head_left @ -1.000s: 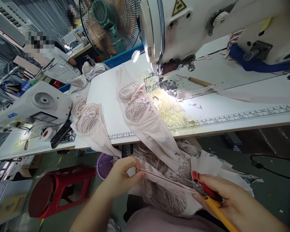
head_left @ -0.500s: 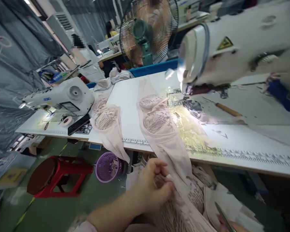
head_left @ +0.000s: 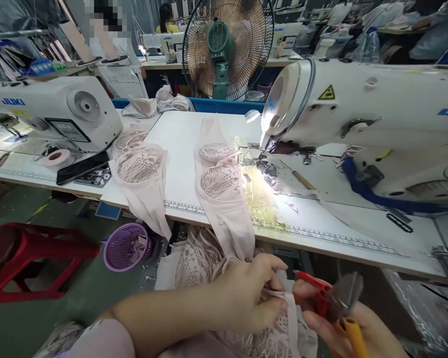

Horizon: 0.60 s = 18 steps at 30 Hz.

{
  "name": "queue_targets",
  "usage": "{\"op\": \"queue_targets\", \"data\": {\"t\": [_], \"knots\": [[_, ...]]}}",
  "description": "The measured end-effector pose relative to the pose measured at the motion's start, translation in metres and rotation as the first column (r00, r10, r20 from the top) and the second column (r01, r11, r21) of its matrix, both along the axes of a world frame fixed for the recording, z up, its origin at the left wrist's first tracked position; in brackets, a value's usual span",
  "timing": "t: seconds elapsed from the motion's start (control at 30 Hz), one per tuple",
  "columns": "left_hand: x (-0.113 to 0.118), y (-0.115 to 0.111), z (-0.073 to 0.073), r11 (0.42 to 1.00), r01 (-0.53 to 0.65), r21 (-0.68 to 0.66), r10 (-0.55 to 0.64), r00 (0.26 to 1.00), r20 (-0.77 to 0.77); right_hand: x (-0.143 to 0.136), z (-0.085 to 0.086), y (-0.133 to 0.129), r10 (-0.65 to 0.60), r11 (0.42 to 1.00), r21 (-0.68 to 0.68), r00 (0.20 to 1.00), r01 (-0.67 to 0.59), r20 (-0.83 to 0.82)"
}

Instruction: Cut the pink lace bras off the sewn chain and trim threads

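Note:
My left hand (head_left: pixel 252 296) is closed on the edge of a pale pink lace bra piece (head_left: pixel 261 343), low in front of the table. Beside it, at the right, my right hand (head_left: pixel 343 323) is wrapped round scissors (head_left: pixel 321 293) with red on the handle and a broad metal part; their exact shape is blurred. An orange-yellow tubular part shows by the same fingers. Just behind my left hand, more lace bra pieces (head_left: pixel 194 266) hang bunched below the table edge. Another lace bra (head_left: pixel 222 184) lies on the tabletop, its band draping over the front towards my left hand.
A sewing machine (head_left: pixel 358 104) with its lamp lit stands at the right; another machine (head_left: pixel 78 109) is at the left. Also there: a lace bra (head_left: pixel 140 166), black phone (head_left: pixel 82 167), wooden-handled tool (head_left: pixel 302 180), fan (head_left: pixel 221 44), purple basket (head_left: pixel 125 248) and red stool (head_left: pixel 41 258).
The view has turned to the right and levelled. My right hand has come up from the lower edge with the scissors, close to my left hand, which still grips the lace piece.

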<state>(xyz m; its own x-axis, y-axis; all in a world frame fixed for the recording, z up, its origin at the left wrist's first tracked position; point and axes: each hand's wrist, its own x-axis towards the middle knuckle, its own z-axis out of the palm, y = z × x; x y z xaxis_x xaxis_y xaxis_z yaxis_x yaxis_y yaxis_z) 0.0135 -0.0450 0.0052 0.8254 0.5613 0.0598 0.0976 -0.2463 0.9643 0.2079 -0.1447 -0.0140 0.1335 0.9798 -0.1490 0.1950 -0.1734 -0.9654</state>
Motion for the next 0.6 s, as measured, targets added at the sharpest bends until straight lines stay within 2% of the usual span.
{"op": "queue_targets", "data": {"t": [0.07,0.13,0.27,0.4,0.5,0.57,0.6], "knots": [[0.001,0.001,0.002,0.999,0.033,-0.010,-0.033,0.999,-0.025,-0.005,0.014,0.016,0.127,0.992,-0.013,0.992,-0.127,-0.027],[0.001,0.003,0.002,0.999,0.038,-0.004,-0.039,0.999,-0.036,-0.012,0.020,0.025,0.174,0.985,-0.014,0.984,-0.174,-0.033],[0.001,0.003,0.001,0.999,0.030,0.024,-0.029,0.999,-0.034,-0.023,0.020,0.027,0.077,0.996,-0.046,0.993,-0.081,-0.092],[0.002,-0.002,-0.003,0.980,-0.069,0.186,0.071,0.997,-0.007,-0.025,0.009,0.017,-0.083,0.997,-0.010,0.993,0.082,-0.083],[0.004,-0.007,-0.008,0.934,-0.184,0.306,0.182,0.983,0.034,-0.022,-0.006,0.012,-0.114,0.993,0.015,0.990,0.116,-0.083],[0.006,-0.009,-0.010,0.939,-0.215,0.267,0.209,0.977,0.050,-0.021,-0.018,0.010,-0.115,0.993,0.023,0.988,0.118,-0.103],[0.007,-0.009,-0.010,0.956,-0.214,0.199,0.210,0.977,0.038,-0.021,-0.025,0.009,-0.120,0.992,0.031,0.986,0.124,-0.118]]}}
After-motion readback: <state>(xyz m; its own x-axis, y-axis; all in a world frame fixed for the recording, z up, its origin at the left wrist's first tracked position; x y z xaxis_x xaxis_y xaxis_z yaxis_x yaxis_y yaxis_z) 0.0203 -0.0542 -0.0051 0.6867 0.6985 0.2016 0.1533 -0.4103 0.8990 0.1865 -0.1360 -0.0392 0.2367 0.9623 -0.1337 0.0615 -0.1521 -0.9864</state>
